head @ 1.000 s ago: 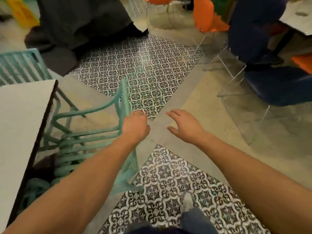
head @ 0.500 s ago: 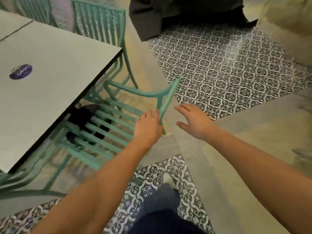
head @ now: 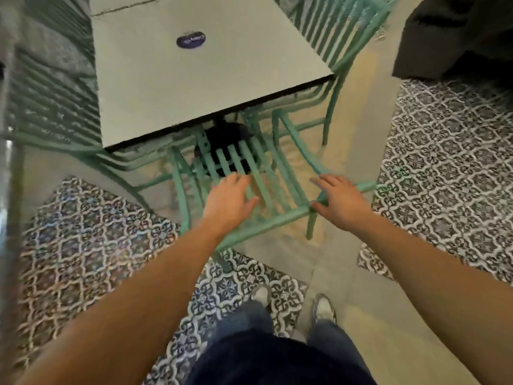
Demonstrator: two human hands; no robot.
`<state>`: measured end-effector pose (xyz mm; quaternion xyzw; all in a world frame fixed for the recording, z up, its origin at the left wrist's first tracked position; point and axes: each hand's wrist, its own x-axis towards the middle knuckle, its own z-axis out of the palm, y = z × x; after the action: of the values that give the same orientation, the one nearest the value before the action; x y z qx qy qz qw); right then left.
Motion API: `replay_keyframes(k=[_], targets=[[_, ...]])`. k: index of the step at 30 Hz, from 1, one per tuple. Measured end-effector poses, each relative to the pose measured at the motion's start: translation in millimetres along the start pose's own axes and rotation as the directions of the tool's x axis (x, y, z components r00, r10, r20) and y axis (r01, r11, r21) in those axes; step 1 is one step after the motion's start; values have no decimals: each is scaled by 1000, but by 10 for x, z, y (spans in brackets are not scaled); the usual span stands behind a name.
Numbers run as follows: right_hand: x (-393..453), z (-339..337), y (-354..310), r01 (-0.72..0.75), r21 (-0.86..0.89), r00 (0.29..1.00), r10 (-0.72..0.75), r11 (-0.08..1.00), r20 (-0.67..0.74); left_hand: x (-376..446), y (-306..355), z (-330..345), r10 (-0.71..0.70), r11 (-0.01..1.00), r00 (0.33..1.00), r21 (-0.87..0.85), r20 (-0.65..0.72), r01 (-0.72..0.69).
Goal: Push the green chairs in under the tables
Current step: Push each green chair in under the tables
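Both hands are out in front over the nearest green chair (head: 266, 173), whose slatted seat runs partly under the near edge of the pale counter (head: 194, 87) while its back rail sits out on this side. The left hand (head: 226, 202) hovers flat above the seat slats, fingers straight and spread, its grip apart and holding nothing. The right hand (head: 340, 198) lies on the chair's top rail near the right corner, fingers extended forward, thumb tucked toward the rail; that grip is also apart, resting rather than wrapped round the bar. A second green chair (head: 341, 51) stands at the counter's right side, its slatted back close against the counter edge, and a third one (head: 55, 101) shows blurred at the left side. A round dark sticker (head: 191, 39) sits on the counter top. Below, patterned floor tiles (head: 91, 240) spread under the person's shoes (head: 323, 308) and dark trousers.
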<state>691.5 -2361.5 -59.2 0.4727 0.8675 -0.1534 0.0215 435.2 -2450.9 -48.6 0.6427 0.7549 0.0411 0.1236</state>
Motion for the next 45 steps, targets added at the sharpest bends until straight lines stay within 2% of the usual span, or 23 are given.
replay_keyframes(k=[1, 3, 5, 6, 7, 8, 9, 11, 13, 14, 15, 16, 17, 19, 21, 23, 25, 29, 32, 35, 38, 40, 45], targets=[[17, 9, 60, 4, 11, 1000, -4, 1000, 4, -98, -45, 8, -140, 989, 989, -46, -38, 138], [-3, 9, 210, -86, 94, 994, 92, 992, -53, -329, -199, 47, -420, 900, 905, -163, -69, 405], [-9, -24, 412, -218, 225, 963, 246, 950, -107, -608, -331, 80, -672, 722, 740, -242, -22, 649], [3, -62, 543, -279, 297, 945, 316, 914, -86, -724, -367, 124, -766, 613, 642, -274, 24, 741], [22, -107, 643, -346, 369, 922, 386, 863, -38, -833, -415, 174, -826, 517, 559, -297, 70, 803], [58, -124, 739, -411, 447, 892, 452, 794, 17, -929, -461, 220, -859, 448, 503, -334, 96, 829], [110, -148, 807, -467, 529, 858, 508, 708, 78, -994, -497, 252, -883, 389, 457, -376, 109, 841], [193, -134, 844, -566, 695, 755, 617, 443, 223, -1076, -578, 291, -925, 258, 353, -450, 140, 855], [274, -102, 776, -593, 792, 666, 641, 146, 381, -1122, -629, 302, -949, 26, 189, -538, 251, 843], [298, -84, 733, -586, 810, 635, 633, 21, 443, -1139, -636, 309, -922, -123, 139, -612, 362, 781], [320, -76, 685, -571, 818, 604, 639, -72, 478, -1149, -658, 320, -859, -275, 140, -674, 493, 686], [353, -60, 654, -558, 819, 574, 652, -132, 496, -1155, -648, 312, -789, -399, 173, -706, 589, 586], [356, -41, 644, -545, 818, 550, 659, -183, 513, -1159, -649, 312, -746, -471, 208, -722, 633, 506], [366, -28, 637, -545, 811, 527, 666, -212, 528, -1186, -640, 317, -719, -523, 251, -742, 648, 420], [373, -7, 645, -554, 807, 498, 696, -204, 517, -1196, -629, 304, -722, -541, 267, -761, 639, 357], [358, -12, 647, -532, 825, 507, 710, -189, 489, -1185, -612, 289, -728, -544, 266, -768, 632, 337], [342, -29, 620, -526, 828, 516, 701, -193, 492, -1188, -600, 272, -737, -535, 256, -772, 625, 342], [293, -13, 624, -562, 811, 483, 733, -159, 479, -1236, -618, 275, -733, -532, 253, -764, 632, 365], [229, -21, 613, -547, 799, 480, 690, -248, 542, -1310, -626, 295, -723, -544, 245, -751, 646, 374], [163, -15, 637, -547, 816, 476, 731, -189, 489, -1365, -561, 290, -727, -540, 251, -758, 639, 366], [126, -12, 623, -546, 812, 477, 720, -206, 503, -1430, -498, 300, -714, -551, 252, -747, 653, 373], [78, 24, 647, -563, 813, 461, 760, -150, 459, -1469, -478, 292, -704, -551, 253, -735, 664, 394], [63, 47, 659, -565, 816, 487, 749, -122, 450, -1476, -445, 264, -693, -554, 259, -727, 673, 406]])
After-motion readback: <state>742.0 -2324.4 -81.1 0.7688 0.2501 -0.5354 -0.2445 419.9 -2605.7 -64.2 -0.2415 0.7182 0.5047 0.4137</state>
